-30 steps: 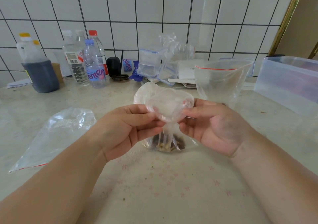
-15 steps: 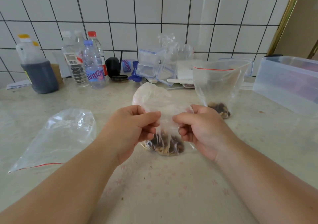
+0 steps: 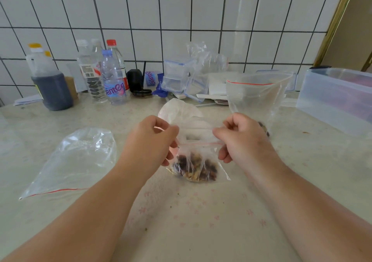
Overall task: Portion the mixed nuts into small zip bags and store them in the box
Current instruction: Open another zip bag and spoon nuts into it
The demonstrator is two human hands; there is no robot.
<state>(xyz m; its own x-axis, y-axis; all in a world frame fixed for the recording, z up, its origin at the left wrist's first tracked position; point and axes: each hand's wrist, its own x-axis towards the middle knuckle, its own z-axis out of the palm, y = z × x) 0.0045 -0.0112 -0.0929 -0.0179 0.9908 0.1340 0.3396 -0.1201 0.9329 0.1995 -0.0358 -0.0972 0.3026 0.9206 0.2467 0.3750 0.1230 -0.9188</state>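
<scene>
Blue "Ganten" on clear water bottle (image 3: 114,84).

A pale speckled countertop (image 3: 181,231) is carrying an empty zip bag (image 3: 72,161), a dark-liquid jug (image 3: 50,84), water bottles (image 3: 112,80) and a translucent storage box (image 3: 338,98).

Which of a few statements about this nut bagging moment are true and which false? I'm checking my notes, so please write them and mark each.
1. Both hands pinch the small zip bag at its red strip, left hand, right hand. True.
2. The held bag is empty. False: mixed nuts sit in its bottom.
3. A large zip bag stands open behind the right hand. True.
4. The flat bag on the left holds nuts. False: it looks empty.
5. The clear box sits at the left. False: far right.
</scene>
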